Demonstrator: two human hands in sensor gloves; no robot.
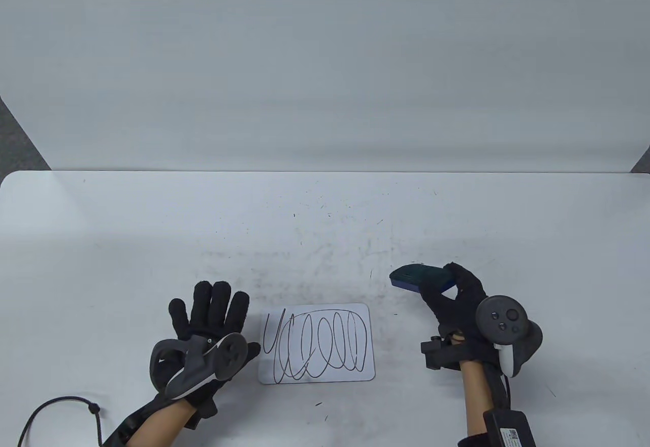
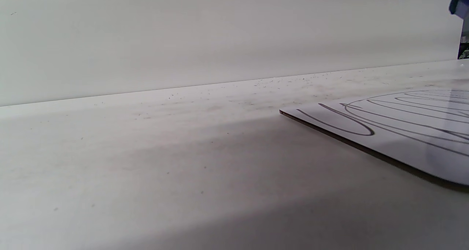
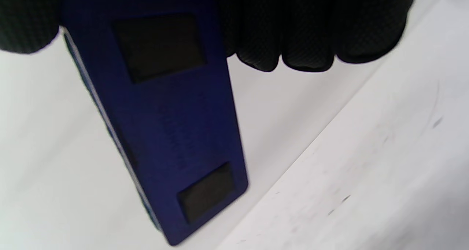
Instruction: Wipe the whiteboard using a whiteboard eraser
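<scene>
1. The white table (image 1: 127,244) carries grey smudges and dark specks, thickest just beyond the whiteboard; a pale wall rises behind its far edge.
2. The small whiteboard (image 1: 317,343) lies flat near the table's front edge, between the two hands, covered in black looping scribbles (image 1: 325,340). Nothing lies on it.
3. A black cord loop (image 1: 61,409) lies at the front left corner, beside the left forearm.
4. The left hand (image 1: 210,325) lies just left of the whiteboard, fingers spread and straight, its grip wide and holding nothing. Whether its thumb touches the board's edge I cannot tell.
5. The right hand (image 1: 457,299) is to the right of the whiteboard and apart from it, its grip closed around a blue whiteboard eraser (image 1: 419,278).
6. In the right wrist view the eraser's blue back (image 3: 165,110) shows two dark rectangular patches, with the gloved fingers (image 3: 300,33) curled over one long side and the thumb (image 3: 25,19) on the other.
</scene>
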